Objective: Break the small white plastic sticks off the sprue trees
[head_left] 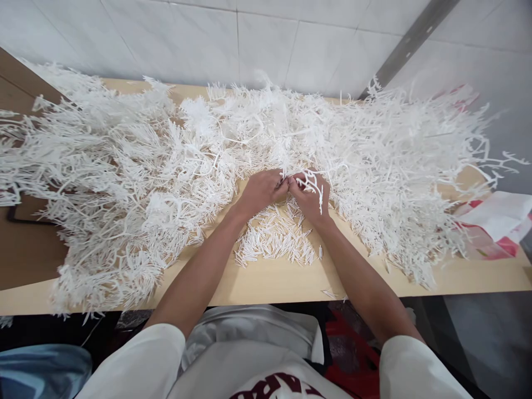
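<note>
Wooden bench [274, 282] against tiled wall: both hands, left hand [262, 190] and right hand [311, 194], fingers pinched on one white plastic sprue [311, 182]; small pile of detached sticks [276, 238] done, large tangled heaps [124, 183] apparently remain.

At the middle of the wooden desk [274, 282], the left hand [261, 191] and right hand [311, 195] meet fingertip to fingertip, both closed on a branching white plastic piece [312, 183]. Just toward six o'clock of the hands lies a small heap of short white sticks [274, 241]. Big tangled piles of white plastic branches [124, 183] spread from nine o'clock round to three o'clock, where a red and white bag [496, 224] lies.
</note>
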`<state>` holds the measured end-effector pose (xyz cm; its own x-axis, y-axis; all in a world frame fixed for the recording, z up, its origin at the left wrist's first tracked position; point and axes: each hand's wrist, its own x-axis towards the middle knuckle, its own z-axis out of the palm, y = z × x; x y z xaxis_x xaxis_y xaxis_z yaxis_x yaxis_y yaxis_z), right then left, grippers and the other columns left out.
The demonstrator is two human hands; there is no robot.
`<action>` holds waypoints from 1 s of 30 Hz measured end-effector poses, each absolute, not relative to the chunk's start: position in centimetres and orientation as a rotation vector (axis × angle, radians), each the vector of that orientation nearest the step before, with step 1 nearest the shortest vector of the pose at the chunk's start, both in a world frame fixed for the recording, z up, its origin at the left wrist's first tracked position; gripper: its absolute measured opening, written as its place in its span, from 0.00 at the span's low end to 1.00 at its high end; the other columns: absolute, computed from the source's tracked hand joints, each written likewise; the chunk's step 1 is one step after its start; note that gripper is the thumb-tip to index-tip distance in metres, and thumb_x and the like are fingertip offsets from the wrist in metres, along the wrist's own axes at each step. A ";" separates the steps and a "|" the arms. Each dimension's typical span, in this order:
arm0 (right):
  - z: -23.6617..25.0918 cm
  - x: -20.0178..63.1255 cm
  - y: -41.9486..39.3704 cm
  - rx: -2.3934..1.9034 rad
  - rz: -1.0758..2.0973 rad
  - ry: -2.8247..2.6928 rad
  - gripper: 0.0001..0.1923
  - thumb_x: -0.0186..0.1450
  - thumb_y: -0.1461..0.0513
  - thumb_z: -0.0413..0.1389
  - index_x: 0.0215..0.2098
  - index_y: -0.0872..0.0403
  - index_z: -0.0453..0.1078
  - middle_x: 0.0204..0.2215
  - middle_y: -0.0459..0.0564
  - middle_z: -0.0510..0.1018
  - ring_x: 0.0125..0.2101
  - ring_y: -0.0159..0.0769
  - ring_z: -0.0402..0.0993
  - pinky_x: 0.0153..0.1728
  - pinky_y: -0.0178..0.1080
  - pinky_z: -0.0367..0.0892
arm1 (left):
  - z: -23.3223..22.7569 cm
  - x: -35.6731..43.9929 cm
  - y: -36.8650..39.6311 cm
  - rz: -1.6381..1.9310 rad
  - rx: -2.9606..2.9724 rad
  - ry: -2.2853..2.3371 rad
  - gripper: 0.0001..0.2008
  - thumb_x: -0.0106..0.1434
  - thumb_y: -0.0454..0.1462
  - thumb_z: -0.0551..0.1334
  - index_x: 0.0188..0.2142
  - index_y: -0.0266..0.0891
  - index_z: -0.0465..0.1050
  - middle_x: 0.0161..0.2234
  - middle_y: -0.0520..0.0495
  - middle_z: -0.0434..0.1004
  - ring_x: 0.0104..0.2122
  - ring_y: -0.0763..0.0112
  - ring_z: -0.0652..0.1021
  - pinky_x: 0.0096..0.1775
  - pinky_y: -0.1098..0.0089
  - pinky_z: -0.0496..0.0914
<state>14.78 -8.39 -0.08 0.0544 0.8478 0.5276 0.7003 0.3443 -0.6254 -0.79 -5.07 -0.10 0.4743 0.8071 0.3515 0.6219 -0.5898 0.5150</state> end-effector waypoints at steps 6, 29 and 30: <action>-0.4 15.1 -8.5 -1.375 0.045 -1.709 0.11 0.65 0.56 0.54 0.27 0.49 0.72 0.24 0.48 0.75 0.30 0.37 0.72 0.35 0.44 0.72 | -0.3 -0.7 -5.0 0.810 2.404 1.243 0.18 0.67 0.43 0.52 0.23 0.39 0.64 0.23 0.48 0.71 0.25 0.71 0.69 0.31 0.67 0.62; 0.2 15.1 -8.3 -1.358 0.451 -1.717 0.16 0.67 0.47 0.52 0.42 0.46 0.73 0.40 0.50 0.78 0.44 0.42 0.73 0.48 0.51 0.70 | -0.2 -1.0 -4.4 0.978 1.906 1.095 0.20 0.67 0.48 0.54 0.23 0.39 0.64 0.20 0.53 0.65 0.23 0.75 0.66 0.28 0.69 0.60; 0.2 15.0 -8.3 -1.354 0.482 -1.710 0.16 0.66 0.47 0.52 0.42 0.46 0.73 0.38 0.49 0.77 0.41 0.41 0.74 0.45 0.49 0.70 | -0.1 -1.0 -4.4 0.989 1.899 1.093 0.21 0.66 0.50 0.54 0.23 0.39 0.64 0.20 0.53 0.64 0.22 0.75 0.66 0.28 0.69 0.59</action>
